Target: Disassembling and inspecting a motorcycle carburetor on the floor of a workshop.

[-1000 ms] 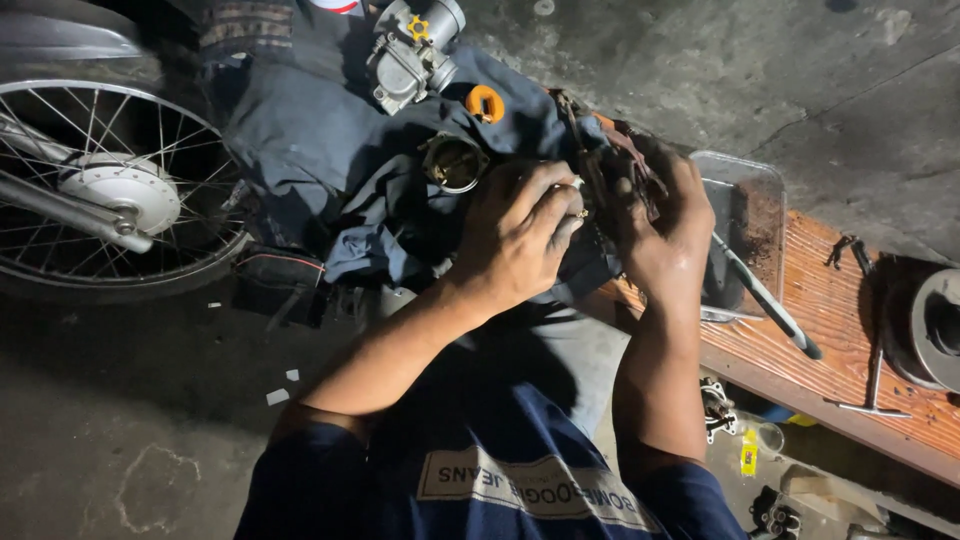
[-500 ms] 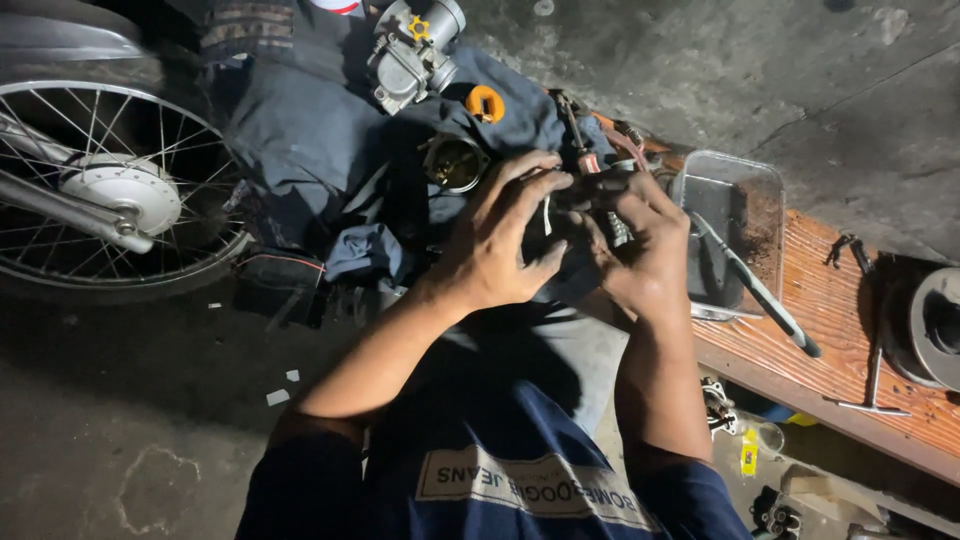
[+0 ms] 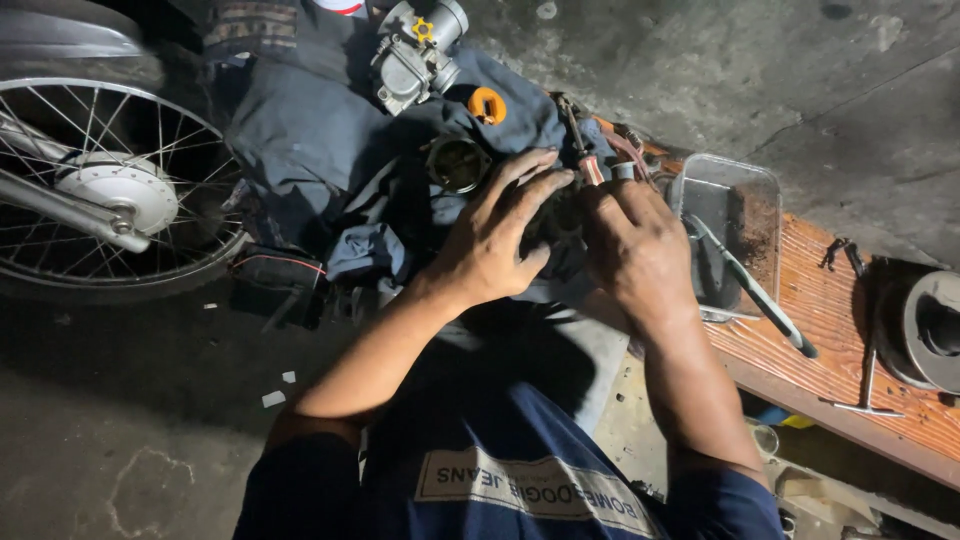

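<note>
My left hand (image 3: 497,237) and my right hand (image 3: 634,247) both grip a dark, greasy engine part (image 3: 556,215) held above my lap. Fingers wrap over most of it, so its shape is largely hidden. Thin reddish wires (image 3: 590,165) stick out just past my fingertips. Beyond my left hand a round metal part (image 3: 457,162) lies on a dark blue cloth (image 3: 310,140). Farther back on the cloth sit a silver carburetor (image 3: 412,55) and a small orange piece (image 3: 487,105).
A spoked motorcycle wheel (image 3: 105,190) stands at the left. To the right, a clear plastic tray (image 3: 733,215) with a long tool (image 3: 755,295) rests on a wooden plank (image 3: 850,330). A round metal drum (image 3: 925,330) sits at the far right. Concrete floor lies all around.
My hands have shifted slightly on the part; my left fingers now reach farther over it and my right hand covers it from the right.
</note>
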